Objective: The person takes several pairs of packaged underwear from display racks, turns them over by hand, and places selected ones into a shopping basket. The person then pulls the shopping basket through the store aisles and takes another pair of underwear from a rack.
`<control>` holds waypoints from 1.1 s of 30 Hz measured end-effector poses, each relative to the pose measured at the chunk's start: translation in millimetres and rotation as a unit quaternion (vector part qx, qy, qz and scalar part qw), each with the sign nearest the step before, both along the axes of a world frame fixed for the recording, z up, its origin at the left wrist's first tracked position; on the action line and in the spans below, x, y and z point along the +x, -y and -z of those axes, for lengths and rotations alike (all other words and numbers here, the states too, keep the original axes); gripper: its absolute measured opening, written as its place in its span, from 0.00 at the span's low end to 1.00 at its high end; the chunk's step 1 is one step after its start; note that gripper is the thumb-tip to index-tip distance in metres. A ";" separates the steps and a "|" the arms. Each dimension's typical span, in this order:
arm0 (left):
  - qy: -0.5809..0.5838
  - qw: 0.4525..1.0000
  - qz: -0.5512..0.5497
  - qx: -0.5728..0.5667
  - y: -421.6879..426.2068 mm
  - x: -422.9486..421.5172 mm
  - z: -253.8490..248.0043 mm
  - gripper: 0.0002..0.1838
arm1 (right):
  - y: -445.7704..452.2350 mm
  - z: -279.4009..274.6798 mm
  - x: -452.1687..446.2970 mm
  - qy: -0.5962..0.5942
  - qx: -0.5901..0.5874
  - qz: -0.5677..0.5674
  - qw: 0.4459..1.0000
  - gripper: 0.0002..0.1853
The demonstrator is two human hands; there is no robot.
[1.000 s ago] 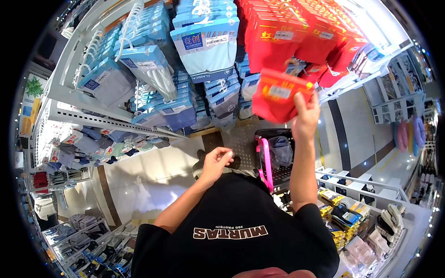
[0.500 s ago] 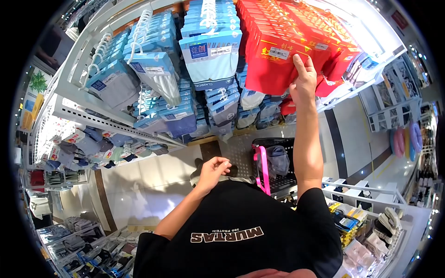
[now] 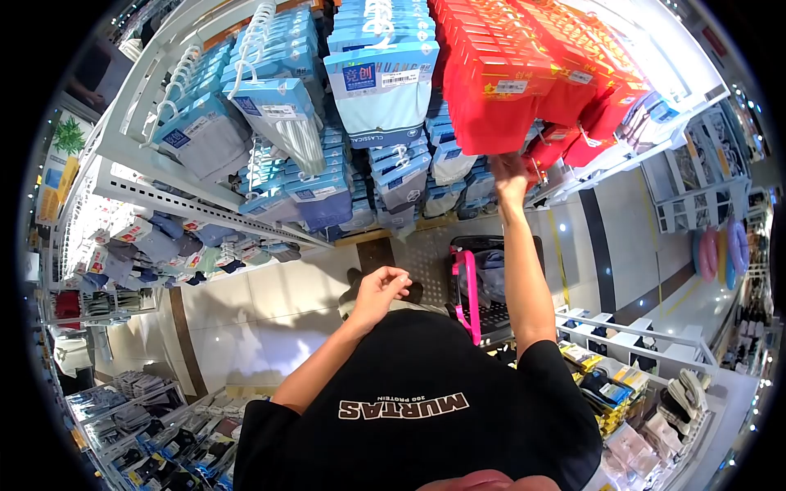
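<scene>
My right hand (image 3: 509,176) is raised to the lower edge of the front red pack (image 3: 495,123), which hangs on a hook and looks like folded socks under a red card with a price sticker. Its fingers are partly hidden in shadow at that edge, so their grip does not show. In front of my black shirt, my left hand (image 3: 381,295) is held with curled fingers, thumb against fingertips, and nothing shows in it. Left of the red packs hangs a blue-carded pack of pale socks (image 3: 381,110).
Below the rack stands a black basket (image 3: 499,315) with a pink handle (image 3: 467,295) and a grey item (image 3: 491,268) inside. A white metal rack (image 3: 131,184) runs along the left. Behind my right elbow is a low display of packaged goods (image 3: 610,389). Floor tiles (image 3: 233,327) lie between.
My right hand has moved down and slightly left, from the red pack's label corner to its bottom edge. The left hand has hardly moved. The view has shifted slightly.
</scene>
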State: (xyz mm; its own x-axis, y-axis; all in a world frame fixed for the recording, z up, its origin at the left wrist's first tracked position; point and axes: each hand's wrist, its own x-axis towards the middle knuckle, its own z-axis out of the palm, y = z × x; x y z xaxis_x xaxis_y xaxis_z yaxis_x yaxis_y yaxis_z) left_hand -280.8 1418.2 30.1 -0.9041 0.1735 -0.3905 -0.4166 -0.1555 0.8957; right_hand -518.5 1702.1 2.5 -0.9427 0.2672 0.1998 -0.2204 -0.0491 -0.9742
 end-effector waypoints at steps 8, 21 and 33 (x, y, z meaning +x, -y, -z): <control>0.003 1.000 0.000 -0.006 -0.8 1.2 1.2 0.12 | 17.7 16.7 -31.5 0.014 0.058 -0.059 0.996 0.34; 0.011 1.000 -0.005 -0.010 -3.0 -0.6 4.3 0.12 | -0.8 -26.7 34.1 0.106 0.014 -0.117 0.987 0.19; -0.057 0.998 0.041 0.006 -25.5 -15.5 -0.7 0.24 | -3.5 -35.4 134.5 0.147 -0.222 -0.125 0.956 0.36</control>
